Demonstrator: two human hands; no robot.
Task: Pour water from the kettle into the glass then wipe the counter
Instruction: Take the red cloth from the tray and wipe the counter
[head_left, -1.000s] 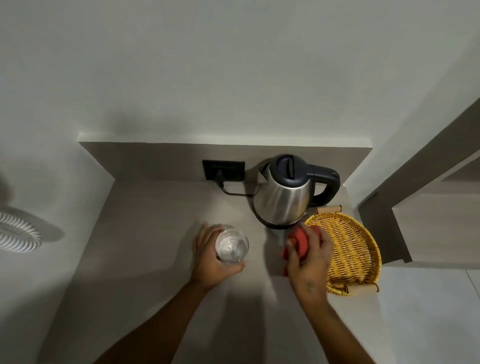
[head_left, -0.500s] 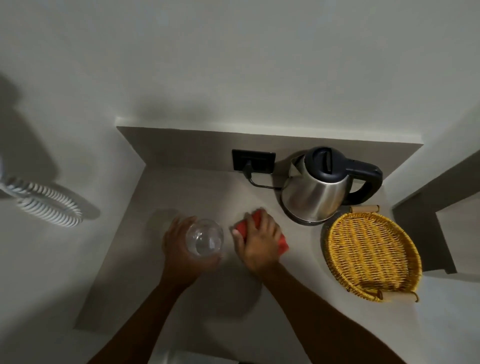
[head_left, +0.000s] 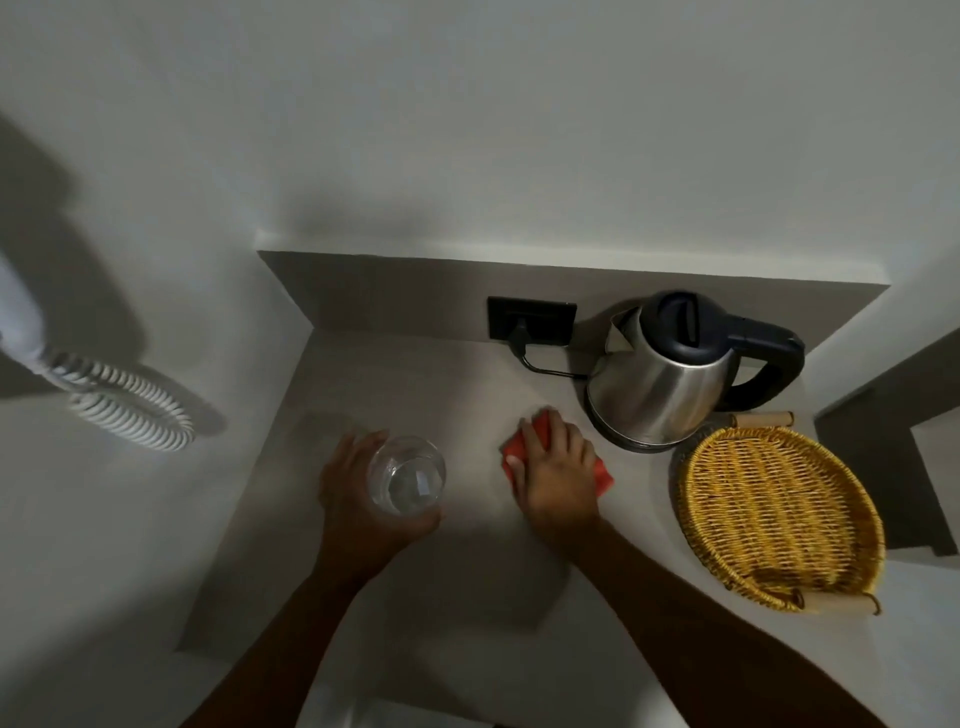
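A steel kettle with a black lid and handle stands on its base at the back right of the beige counter, its lid closed. My left hand is wrapped around a clear glass with water in it, left of centre. My right hand lies flat, palm down, on a red cloth pressed to the counter just left of the kettle's base. Most of the cloth is hidden under the hand.
A yellow wicker basket sits at the right edge of the counter. A black wall socket holds the kettle's plug and cord. A white coiled cord hangs on the left wall. Walls enclose the counter at back and left.
My right hand has carried the red cloth from beside the basket leftward onto the counter in front of the kettle. My left hand has kept hold of the glass. The camera has shifted left.
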